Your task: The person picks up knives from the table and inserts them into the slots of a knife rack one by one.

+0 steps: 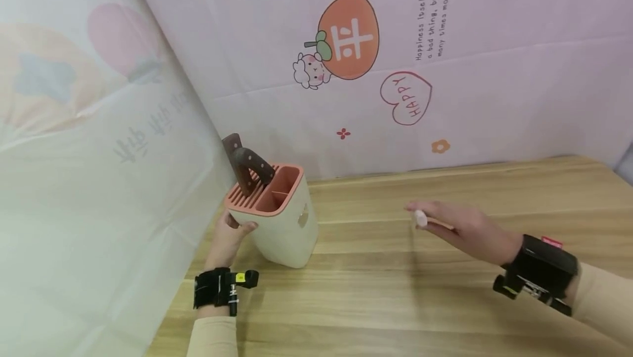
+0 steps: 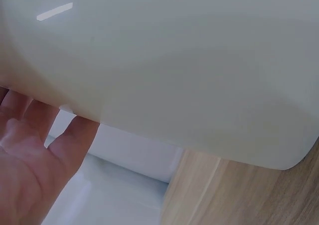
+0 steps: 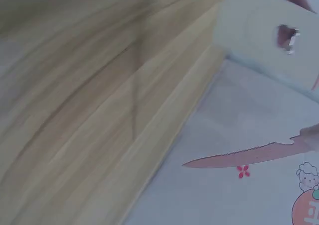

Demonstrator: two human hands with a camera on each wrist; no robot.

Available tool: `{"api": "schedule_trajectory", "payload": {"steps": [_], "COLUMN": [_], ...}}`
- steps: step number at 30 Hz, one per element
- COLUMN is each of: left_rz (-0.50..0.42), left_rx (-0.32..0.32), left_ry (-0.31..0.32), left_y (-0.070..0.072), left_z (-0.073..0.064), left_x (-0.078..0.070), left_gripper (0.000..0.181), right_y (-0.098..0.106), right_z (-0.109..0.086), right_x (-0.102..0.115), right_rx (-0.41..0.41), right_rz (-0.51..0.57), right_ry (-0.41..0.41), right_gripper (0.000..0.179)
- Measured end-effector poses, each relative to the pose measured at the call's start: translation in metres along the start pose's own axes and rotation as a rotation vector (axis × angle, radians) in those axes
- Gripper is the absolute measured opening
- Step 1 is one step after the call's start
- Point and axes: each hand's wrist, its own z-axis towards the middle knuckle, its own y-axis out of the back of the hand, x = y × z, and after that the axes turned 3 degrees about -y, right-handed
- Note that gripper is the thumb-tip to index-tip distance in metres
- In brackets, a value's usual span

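A cream knife holder point(image 1: 292, 236) with a coral slotted top stands on the left of the table. Two knives with dark brown riveted handles point(image 1: 257, 165) sit in its slots; their blades are hidden inside. My left hand point(image 1: 232, 239) grips the holder's near left corner, thumb on the front wall. In the left wrist view, the fingers point(image 2: 75, 140) reach behind the holder's pale wall point(image 2: 174, 85). Held in my right hand point(image 1: 462, 228), well right of the holder, is a knife point(image 3: 244, 156) with a pinkish, partly serrated blade. Its whitish handle point(image 1: 420, 218) shows end-on in the head view.
The wooden table point(image 1: 356, 302) runs back to a printed cloth point(image 1: 267, 60) hanging behind it. Another pale cloth point(image 1: 89, 208) hangs close along the left side. At the holder's right are divided open compartments point(image 1: 273, 200).
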Motion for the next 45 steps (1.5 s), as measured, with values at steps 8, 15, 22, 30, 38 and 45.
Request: {"api": "schedule_trajectory", "payload": {"steps": [8,15,22,30,38,45], "left_rz": [-0.041,-0.055,-0.033,-0.049,-0.033,-0.092], "left_rx": [0.006,0.008,0.014,0.006,-0.009,0.002], "left_ry": [-0.019,-0.031,-0.053,-0.034,-0.019,-0.037], "left_y": [-0.004,-0.007,-0.007,-0.006,0.001,-0.001], "left_z": [0.001,-0.002,-0.003,-0.003,0.003,0.003], "left_x": [-0.007,-0.02,-0.023,-0.016,-0.001,0.004], "left_gripper": [0.082,0.079,0.077,0.081,0.08,0.083], "right_y": [-0.029,-0.036,-0.052,-0.078,-0.103,-0.143], "right_z": [0.042,0.102,0.146,0.158,0.178,0.178], "right_x": [0.005,0.018,0.02,0.013,0.011,0.022], "right_rx": [-0.309,-0.607,-0.658,-0.559,-0.365,-0.19], "right_rz": [0.316,0.848,0.94,0.865,0.78,0.673], "right_ry": [-0.288,-0.57,-0.64,-0.618,-0.689,-0.733], "right_gripper": [0.035,0.036,0.039,0.039,0.039,0.044]}}
